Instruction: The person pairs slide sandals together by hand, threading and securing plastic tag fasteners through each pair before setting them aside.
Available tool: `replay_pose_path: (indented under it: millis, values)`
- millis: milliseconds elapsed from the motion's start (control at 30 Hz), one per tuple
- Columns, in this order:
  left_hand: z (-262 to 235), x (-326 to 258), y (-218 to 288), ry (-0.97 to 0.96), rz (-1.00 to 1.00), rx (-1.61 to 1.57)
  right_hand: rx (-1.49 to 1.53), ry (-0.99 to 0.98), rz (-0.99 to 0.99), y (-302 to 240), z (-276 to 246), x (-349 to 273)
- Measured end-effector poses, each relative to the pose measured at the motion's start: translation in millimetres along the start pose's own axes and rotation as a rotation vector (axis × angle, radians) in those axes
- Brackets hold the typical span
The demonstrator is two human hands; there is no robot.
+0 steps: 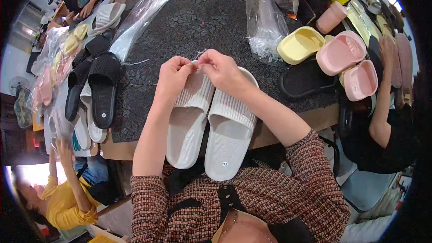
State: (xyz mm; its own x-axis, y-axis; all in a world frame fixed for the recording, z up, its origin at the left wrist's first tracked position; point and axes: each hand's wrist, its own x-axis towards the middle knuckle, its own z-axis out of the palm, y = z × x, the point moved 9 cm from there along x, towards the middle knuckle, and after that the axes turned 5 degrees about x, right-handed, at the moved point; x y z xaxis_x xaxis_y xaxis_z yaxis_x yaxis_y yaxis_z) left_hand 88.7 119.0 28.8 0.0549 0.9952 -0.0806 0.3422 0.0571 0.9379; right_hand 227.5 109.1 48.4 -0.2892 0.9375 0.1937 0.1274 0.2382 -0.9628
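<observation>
A pair of white ribbed slide slippers lies before me, soles down, toes pointing away and heels over the table edge. The left slipper (185,130) and right slipper (228,141) rest side by side. My left hand (174,75) pinches at the toe of the left slipper, fingertips closed. Beside it, my right hand (220,68) is also closed in a pinch, almost touching the left fingertips. A thin pale strand (198,54) shows at the fingertips, its ends partly hidden by my fingers.
Black slippers (104,85) and white ones crowd the left side. To the right lie pink slippers (342,53), a yellow slipper (300,45) and a black slipper (306,81). Bundled clear plastic strands (265,31) lie farther back. Co-workers sit around the dark patterned table (189,22).
</observation>
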Motion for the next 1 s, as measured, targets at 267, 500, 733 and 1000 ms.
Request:
replay_pose_path:
  millis: [267,500,733,1000]
  values:
    - [2.4,1.6,1.2,-0.005,0.041,-0.003,0.417,0.194,-0.025,4.3,-13.3,-3.7]
    - [5.4,-3.6,7.5,-0.046,0.039,-0.001,0.345,0.342,-0.051,9.2,-29.7,-0.1]
    - [6.1,-2.1,5.3,-0.058,0.077,-0.046,0.297,0.182,0.062,21.8,-15.3,3.9]
    - [-4.9,-2.2,5.3,0.028,0.037,-0.197,0.291,0.199,0.053,23.6,-15.5,5.2]
